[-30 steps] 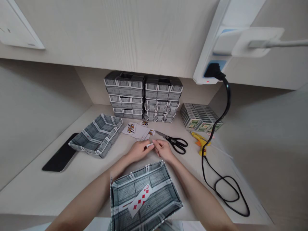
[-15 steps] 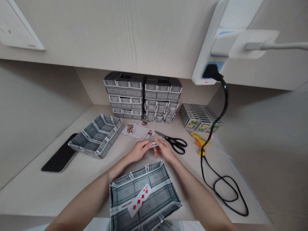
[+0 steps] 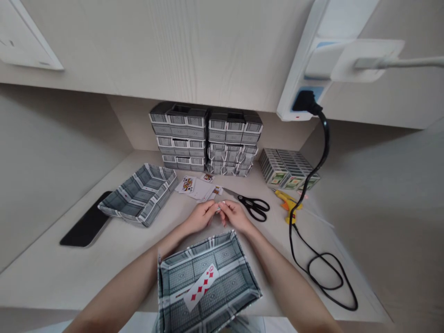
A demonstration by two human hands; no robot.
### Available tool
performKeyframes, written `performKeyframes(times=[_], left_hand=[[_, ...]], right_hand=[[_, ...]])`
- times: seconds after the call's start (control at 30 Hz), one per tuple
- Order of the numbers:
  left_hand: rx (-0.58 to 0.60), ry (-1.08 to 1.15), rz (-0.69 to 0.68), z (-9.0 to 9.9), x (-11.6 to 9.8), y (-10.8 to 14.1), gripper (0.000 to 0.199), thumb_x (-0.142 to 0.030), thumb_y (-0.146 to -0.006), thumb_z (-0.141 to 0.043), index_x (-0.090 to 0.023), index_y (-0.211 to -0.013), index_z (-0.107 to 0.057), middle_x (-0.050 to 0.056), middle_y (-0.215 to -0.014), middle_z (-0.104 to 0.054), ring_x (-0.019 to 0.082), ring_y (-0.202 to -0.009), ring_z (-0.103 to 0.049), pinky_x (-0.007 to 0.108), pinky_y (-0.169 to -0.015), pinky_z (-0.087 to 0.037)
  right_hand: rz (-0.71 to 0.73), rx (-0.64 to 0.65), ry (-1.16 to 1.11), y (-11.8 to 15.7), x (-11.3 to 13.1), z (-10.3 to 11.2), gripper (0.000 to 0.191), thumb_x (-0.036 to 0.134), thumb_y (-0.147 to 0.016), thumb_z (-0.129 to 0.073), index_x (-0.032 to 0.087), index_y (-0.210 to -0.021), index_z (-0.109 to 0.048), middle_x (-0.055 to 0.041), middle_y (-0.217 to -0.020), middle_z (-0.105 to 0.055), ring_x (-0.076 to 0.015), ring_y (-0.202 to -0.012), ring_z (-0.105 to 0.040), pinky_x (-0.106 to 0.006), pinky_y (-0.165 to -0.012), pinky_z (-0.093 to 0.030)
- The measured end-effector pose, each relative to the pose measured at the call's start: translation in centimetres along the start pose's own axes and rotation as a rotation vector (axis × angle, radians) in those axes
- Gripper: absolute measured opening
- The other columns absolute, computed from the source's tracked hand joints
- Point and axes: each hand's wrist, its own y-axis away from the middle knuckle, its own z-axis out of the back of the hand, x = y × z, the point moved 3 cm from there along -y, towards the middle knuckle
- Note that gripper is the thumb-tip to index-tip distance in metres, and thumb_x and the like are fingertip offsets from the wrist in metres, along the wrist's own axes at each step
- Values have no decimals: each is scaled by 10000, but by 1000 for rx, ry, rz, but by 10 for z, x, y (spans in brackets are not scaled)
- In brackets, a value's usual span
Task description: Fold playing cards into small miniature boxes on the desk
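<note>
My left hand (image 3: 200, 217) and my right hand (image 3: 234, 216) meet above the table, thumbs and fingertips pinched together on a small piece of playing card (image 3: 218, 209). Only a thin pale edge of it shows; the fingers cover the rest. Between my forearms, nearer my body, sits an open box made of grey-backed playing cards (image 3: 227, 277), tilted a little. Inside lies a cut strip of a red diamonds card (image 3: 200, 289). Just beyond my hands are loose playing cards (image 3: 199, 189). Black-handled scissors (image 3: 255, 208) lie to the right of my right hand.
Another open card box (image 3: 140, 194) rests partly on a black phone (image 3: 85, 226) at left. Stacked card boxes (image 3: 182, 127) stand at the back beside packed card decks (image 3: 286, 169). At right lie a yellow glue gun (image 3: 289, 206) and its looping black cord (image 3: 326, 273).
My fingertips have closed closer together over the small card piece. Its patterned face showed before; now just a thin edge does. The boxes and tools stay put.
</note>
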Motion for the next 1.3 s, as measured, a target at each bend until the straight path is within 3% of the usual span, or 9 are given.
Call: performKeyframes(times=[0.17, 0.33, 0.57, 1.03, 1.3], left_hand=[[-41, -135, -54, 2, 0, -2, 376, -419, -859, -339, -149, -625, -456, -41, -556, -441, 91, -556, -401, 203, -549, -328], [-76, -204, 8, 4, 3, -4, 395, -461, -831, -381, -149, -599, -451, -51, -508, -398, 88, -526, -373, 195, -499, -291], [-2, -134, -16, 2, -3, -2, 412, -434, -860, -335, -142, -656, -541, -25, -553, -507, 99, -554, -432, 197, -538, -344], [39, -8, -105, -1, -14, -2, 397, -374, -887, -309, -142, -686, -561, 4, -659, -589, 106, -631, -487, 218, -667, -387], [34, 76, -74, -4, -16, -1, 385, -406, -876, -321, -145, -699, -542, -2, -600, -566, 107, -564, -468, 224, -600, -385]], right_hand=[[-18, -9, -68, -1, -2, 0, 385, 524, -774, -487, 190, -583, -466, 52, -424, -490, -91, -361, -448, -215, -395, -374], [-11, -40, -84, -2, -2, 0, 376, 526, -759, -505, 195, -585, -468, 51, -426, -493, -97, -364, -447, -223, -392, -378], [-7, -58, -43, -1, 0, 0, 377, 523, -768, -495, 197, -582, -461, 58, -411, -477, -92, -339, -427, -223, -376, -359], [-46, -127, -25, -1, 2, -2, 399, 541, -732, -517, 203, -533, -443, 62, -358, -465, -90, -300, -397, -221, -343, -328], [-67, -148, -127, -2, -2, -6, 403, 548, -715, -524, 211, -518, -424, 56, -347, -466, -96, -298, -402, -224, -332, -330]])
